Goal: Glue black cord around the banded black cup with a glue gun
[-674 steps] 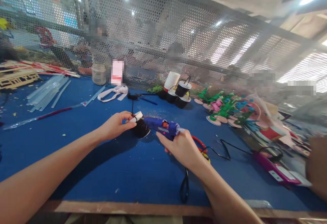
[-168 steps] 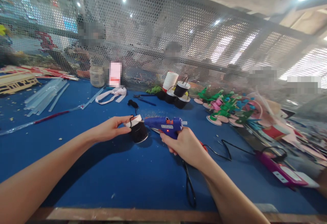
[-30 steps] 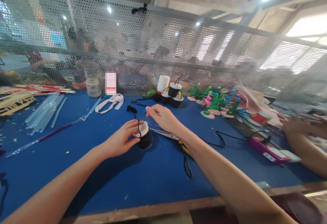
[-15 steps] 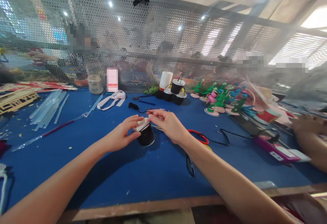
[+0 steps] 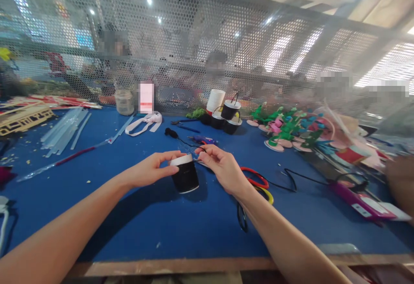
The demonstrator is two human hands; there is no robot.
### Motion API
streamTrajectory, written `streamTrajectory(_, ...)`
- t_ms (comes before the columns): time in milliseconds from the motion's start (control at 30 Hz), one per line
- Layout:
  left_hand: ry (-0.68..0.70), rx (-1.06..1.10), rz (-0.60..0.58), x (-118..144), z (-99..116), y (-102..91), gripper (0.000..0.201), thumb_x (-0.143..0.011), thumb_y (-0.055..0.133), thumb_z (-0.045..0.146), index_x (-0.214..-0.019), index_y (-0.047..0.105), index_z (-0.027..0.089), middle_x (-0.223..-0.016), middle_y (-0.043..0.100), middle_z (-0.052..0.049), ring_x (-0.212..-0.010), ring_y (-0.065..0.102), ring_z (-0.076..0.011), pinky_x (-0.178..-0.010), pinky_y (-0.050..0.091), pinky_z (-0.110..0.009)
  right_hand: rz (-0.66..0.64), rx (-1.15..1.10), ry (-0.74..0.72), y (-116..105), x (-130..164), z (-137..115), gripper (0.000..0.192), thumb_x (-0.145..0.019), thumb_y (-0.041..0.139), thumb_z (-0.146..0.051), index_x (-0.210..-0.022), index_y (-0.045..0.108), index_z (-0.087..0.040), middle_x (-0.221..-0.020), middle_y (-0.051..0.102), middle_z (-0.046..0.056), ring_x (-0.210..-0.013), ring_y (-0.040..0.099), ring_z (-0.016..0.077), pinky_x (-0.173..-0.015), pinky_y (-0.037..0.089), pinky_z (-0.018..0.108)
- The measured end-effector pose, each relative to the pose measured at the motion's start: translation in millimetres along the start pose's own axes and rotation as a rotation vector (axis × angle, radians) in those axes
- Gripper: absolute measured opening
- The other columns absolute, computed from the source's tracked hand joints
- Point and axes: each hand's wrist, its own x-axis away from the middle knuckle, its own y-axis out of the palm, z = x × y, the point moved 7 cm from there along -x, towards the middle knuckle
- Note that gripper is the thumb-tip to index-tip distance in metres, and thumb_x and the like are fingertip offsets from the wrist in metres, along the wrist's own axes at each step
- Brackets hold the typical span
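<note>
A small black cup with a white rim (image 5: 186,177) is tilted just above the blue table, its mouth turned away from me. My left hand (image 5: 158,167) grips its left side near the rim, thumb on the near wall. On the other side, my right hand (image 5: 220,165) pinches a thin black cord (image 5: 189,144) between thumb and fingers. The cord runs from a small black bundle of yarn (image 5: 170,133) towards the cup's right rim. Whether it is fixed to the cup I cannot tell.
Behind stand white stacked cups (image 5: 215,101) and black cups with handles (image 5: 230,109). Green figures (image 5: 286,130), coloured wire coils (image 5: 257,177) and a purple power strip (image 5: 359,201) lie right. Clear glue sticks (image 5: 64,130) and a jar (image 5: 124,102) are left. A mesh panel closes the back.
The cup has turned, so its black wall faces me more and its opening no longer shows. My right hand has moved away from the rim to the right, with the cord in its fingers.
</note>
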Motion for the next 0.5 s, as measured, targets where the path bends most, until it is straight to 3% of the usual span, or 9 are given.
streamTrajectory(167, 0.001, 0.062, -0.051, 2.0, 1.3, 1.6, 0.029, -0.079, 0.047, 0.031, -0.103, 0.053, 0.015, -0.13, 0.041, -0.005, -0.117, 0.037, -0.0199, -0.1, 0.025, -0.033, 0.002, 0.004, 0.02, 1.7, 2.0, 5.1, 0.025, -0.07, 0.053, -0.041, -0.069, 0.053, -0.017, -0.091, 0.058, 0.005, -0.079, 0.054, 0.014, -0.075, 0.043, 0.028)
streamTrajectory(300, 0.016, 0.168, -0.058, 2.8, 4.8, 0.5, 0.018, -0.078, 0.049, 0.031, -0.084, 0.055, 0.015, -0.131, 0.039, -0.005, -0.118, 0.037, -0.0203, -0.098, 0.026, -0.032, 0.022, 0.003, 0.011, 2.7, 3.0, 5.5, 0.024, -0.07, 0.054, -0.04, -0.067, 0.05, -0.017, -0.087, 0.06, 0.005, -0.077, 0.054, 0.0139, -0.073, 0.042, 0.028)
streamTrajectory(500, 0.073, 0.319, -0.121, 3.5, 12.1, 1.7, 0.017, -0.077, 0.052, 0.032, -0.076, 0.053, 0.015, -0.134, 0.035, -0.006, -0.119, 0.036, -0.0207, -0.096, 0.028, -0.034, -0.008, -0.222, 0.093, 7.3, 2.8, 9.8, 0.021, -0.067, 0.06, -0.035, -0.063, 0.047, -0.018, -0.092, 0.062, 0.006, -0.087, 0.055, 0.0155, -0.08, 0.04, 0.031)
